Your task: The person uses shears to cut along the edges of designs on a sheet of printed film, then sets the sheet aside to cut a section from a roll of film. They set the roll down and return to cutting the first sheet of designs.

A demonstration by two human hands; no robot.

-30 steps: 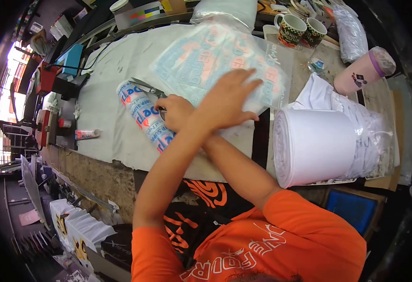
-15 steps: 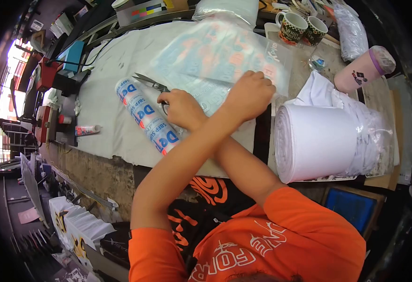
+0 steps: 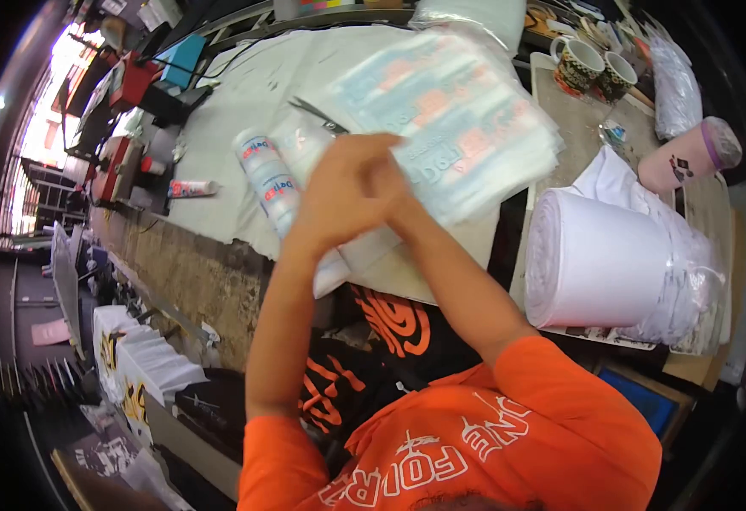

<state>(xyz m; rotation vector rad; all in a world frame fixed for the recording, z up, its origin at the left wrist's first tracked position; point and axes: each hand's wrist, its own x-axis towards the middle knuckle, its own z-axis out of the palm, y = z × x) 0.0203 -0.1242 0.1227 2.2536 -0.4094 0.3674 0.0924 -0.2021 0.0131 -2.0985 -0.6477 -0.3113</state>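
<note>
My left hand [image 3: 339,192] lies across the right one, smeared by motion, so its fingers do not show clearly. Beneath it my right hand [image 3: 381,175] is mostly hidden. Dark scissors [image 3: 318,116] poke out beyond the hands, blades pointing up and left, at the place of the right hand's grip. To the right of both hands is a stack of translucent printed plastic sheets [image 3: 454,128] with blue and pink lettering. A roll of printed plastic [image 3: 266,175] lies left of the hands, its near part behind the left forearm.
At right a large white fabric roll [image 3: 599,255] stands by a pink tumbler [image 3: 688,157]. Two patterned mugs [image 3: 579,66] sit at the back right. A small printed tube [image 3: 192,188] and a red machine [image 3: 122,166] are at the left edge of the white-covered table [image 3: 254,81].
My left hand has come off the printed sheets, moving left and down over the right hand. The sheets now lie spread at the right. The camera view has shifted slightly.
</note>
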